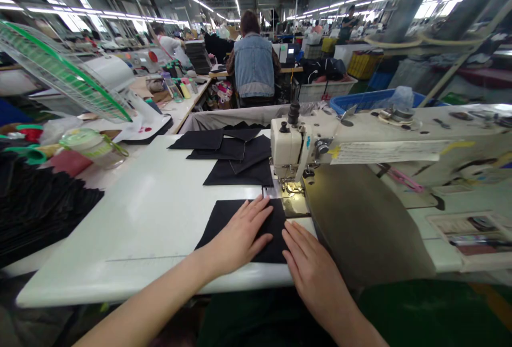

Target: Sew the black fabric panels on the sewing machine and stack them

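Observation:
Under my left hand [242, 235] lies a black fabric piece [224, 224], flat on the white sewing table [132, 198]. The fingers of that hand are stretched out and a little spread. My right hand [310, 259] rests at the right edge of the same piece, its fingers extended close together and lying flat. Just beyond both hands is the needle and presser foot area of a sewing machine [294, 187]. Several more black fabric pieces [240, 158] overlap one another behind it, to the left of the machine head.
A large stack of black fabric [36, 203] stands at the far left, near a clear plastic cup [92, 147] and a white fan [116, 80]. A pink pair of scissors [406, 180] lies under the machine arm. Ahead sits a person in a denim vest [253, 67].

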Motion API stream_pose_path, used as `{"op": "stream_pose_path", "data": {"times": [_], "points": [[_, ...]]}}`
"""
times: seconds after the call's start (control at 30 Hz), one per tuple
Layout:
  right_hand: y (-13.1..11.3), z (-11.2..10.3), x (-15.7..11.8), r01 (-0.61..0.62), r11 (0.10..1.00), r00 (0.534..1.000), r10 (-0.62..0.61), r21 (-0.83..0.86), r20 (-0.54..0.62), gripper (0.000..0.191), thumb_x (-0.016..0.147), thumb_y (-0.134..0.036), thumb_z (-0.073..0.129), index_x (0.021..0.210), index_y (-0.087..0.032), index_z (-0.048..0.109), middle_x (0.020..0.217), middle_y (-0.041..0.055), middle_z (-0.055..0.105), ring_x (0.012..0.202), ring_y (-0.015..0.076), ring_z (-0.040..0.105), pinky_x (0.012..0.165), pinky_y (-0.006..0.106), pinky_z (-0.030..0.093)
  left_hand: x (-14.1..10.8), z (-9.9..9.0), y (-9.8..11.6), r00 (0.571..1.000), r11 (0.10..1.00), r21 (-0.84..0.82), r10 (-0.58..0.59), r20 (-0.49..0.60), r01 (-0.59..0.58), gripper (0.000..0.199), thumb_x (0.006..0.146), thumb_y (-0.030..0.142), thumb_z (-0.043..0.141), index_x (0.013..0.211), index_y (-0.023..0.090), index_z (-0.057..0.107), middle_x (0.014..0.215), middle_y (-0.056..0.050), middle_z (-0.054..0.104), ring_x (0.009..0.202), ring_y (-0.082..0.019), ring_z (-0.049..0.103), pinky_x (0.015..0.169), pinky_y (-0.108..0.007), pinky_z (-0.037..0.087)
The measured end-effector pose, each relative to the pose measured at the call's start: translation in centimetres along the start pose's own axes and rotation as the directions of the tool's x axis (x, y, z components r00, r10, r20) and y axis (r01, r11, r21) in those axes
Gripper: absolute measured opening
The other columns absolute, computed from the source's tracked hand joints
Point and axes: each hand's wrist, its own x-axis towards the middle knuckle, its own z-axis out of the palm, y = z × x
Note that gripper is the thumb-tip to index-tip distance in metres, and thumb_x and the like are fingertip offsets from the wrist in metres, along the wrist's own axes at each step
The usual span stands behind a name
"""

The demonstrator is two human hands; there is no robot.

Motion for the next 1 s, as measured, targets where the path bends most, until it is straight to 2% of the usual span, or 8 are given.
{"op": "stream_pose_path", "data": {"times": [0.1,0.27,0.37,0.6,0.73,0.9,1.0], "points": [[0.3,0.2,0.1,-0.024,0.999,0.999,0.023,-0.034,-0.028,0.038,0.101,-0.013,0.044,0.134,-0.006,0.061,0.139,0.0187,0.062,0.133,0.0288,0.057,0.107,0.046,0.054,2.1,0.6,0.5,0.996,0.997,0.01,0.071,0.054,-0.072,0.057,0.101,0.036,0.053,0.154,0.02,0.038,0.164,-0.013,0.032,0.153,-0.029,0.027,0.124,-0.054,0.024],[1.5,1.0,1.5,0.013,0.998,1.0,-0.014,-0.061,-0.018,0.039,0.098,-0.007,0.043,0.132,-0.007,0.064,0.137,0.0188,0.064,0.129,0.0295,0.06,0.104,0.047,0.056,3.9,0.3,-0.8,0.996,0.997,0.038,0.06,0.062,-0.062,0.056,0.101,0.038,0.054,0.153,0.019,0.041,0.164,-0.012,0.033,0.153,-0.028,0.028,0.124,-0.052,0.025],[1.8,1.3,2.2,-0.006,0.999,1.0,0.005,-0.046,-0.031,0.038,0.099,-0.008,0.044,0.13,-0.01,0.066,0.134,0.0183,0.065,0.128,0.0283,0.061,0.104,0.047,0.056,4.3,0.1,-1.4,0.995,0.997,0.019,0.079,0.055,-0.08,0.057,0.1,0.037,0.054,0.153,0.021,0.04,0.163,-0.012,0.034,0.152,-0.028,0.03,0.124,-0.052,0.024],[1.6,1.4,2.4,-0.03,0.998,0.998,0.027,-0.061,-0.053,0.036,0.1,-0.009,0.043,0.126,-0.009,0.067,0.132,0.0193,0.067,0.125,0.0281,0.062,0.103,0.046,0.056,4.9,-0.1,-1.7,0.993,0.994,-0.021,0.104,0.054,-0.103,0.058,0.1,0.038,0.055,0.154,0.024,0.039,0.163,-0.011,0.035,0.151,-0.027,0.032,0.124,-0.052,0.024],[1.5,1.4,2.3,-0.052,0.998,0.997,0.051,-0.026,-0.056,0.036,0.099,-0.009,0.044,0.127,-0.007,0.066,0.132,0.0197,0.066,0.127,0.0281,0.062,0.104,0.045,0.056,4.9,-0.1,-1.7,0.993,0.994,-0.009,0.106,0.057,-0.105,0.056,0.101,0.039,0.054,0.152,0.023,0.042,0.163,-0.01,0.034,0.152,-0.027,0.031,0.124,-0.051,0.024],[1.8,1.6,2.3,-0.042,0.998,0.998,0.039,-0.052,-0.057,0.037,0.1,-0.01,0.042,0.129,-0.013,0.066,0.133,0.0162,0.066,0.127,0.0275,0.061,0.103,0.045,0.056,4.9,0.0,-1.8,0.993,0.995,0.011,0.102,0.059,-0.102,0.056,0.101,0.04,0.052,0.153,0.022,0.04,0.163,-0.01,0.034,0.152,-0.027,0.031,0.124,-0.051,0.023],[1.9,1.6,2.7,-0.038,0.996,0.999,0.035,-0.08,-0.036,0.037,0.1,-0.009,0.041,0.128,-0.009,0.066,0.133,0.0179,0.066,0.127,0.0285,0.061,0.103,0.046,0.056,5.1,-0.1,-2.0,0.993,0.996,0.021,0.089,0.071,-0.091,0.057,0.101,0.04,0.052,0.153,0.02,0.04,0.163,-0.012,0.034,0.151,-0.027,0.031,0.124,-0.051,0.024]]}}
